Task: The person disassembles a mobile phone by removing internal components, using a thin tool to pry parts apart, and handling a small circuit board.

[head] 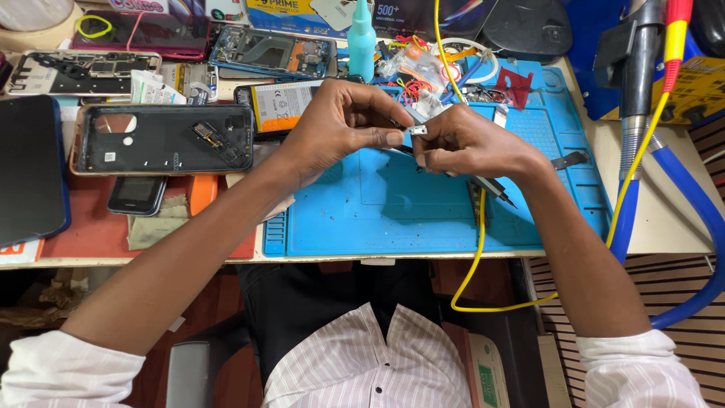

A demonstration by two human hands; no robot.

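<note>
— Blue silicone repair mat, item one: what is sitting over it?

— Both hands are meeting above its upper middle. The left hand is pinching a small metal component between thumb and forefinger; those fingers are closing on it. The right hand is pressing in from the other side, clenched around a dark slim tool whose tip is sticking out below the wrist, toward the near right.

— Item two, the component: position and lie?

— It is hanging in the air between the two hands, touching both, just above the mat and not resting on it. It is too small to read its long axis surely; it seems to be running roughly left to right, one end facing each hand. Neither hand is nearer.

— Surroundings?

— A black phone back housing is lying on the worktop to the left, long axis left to right, well apart from the hands. A phone battery is lying just behind the left hand. A teal bottle is standing upright at the far edge. A yellow cable is crossing the mat, passing under the right hand.
</note>
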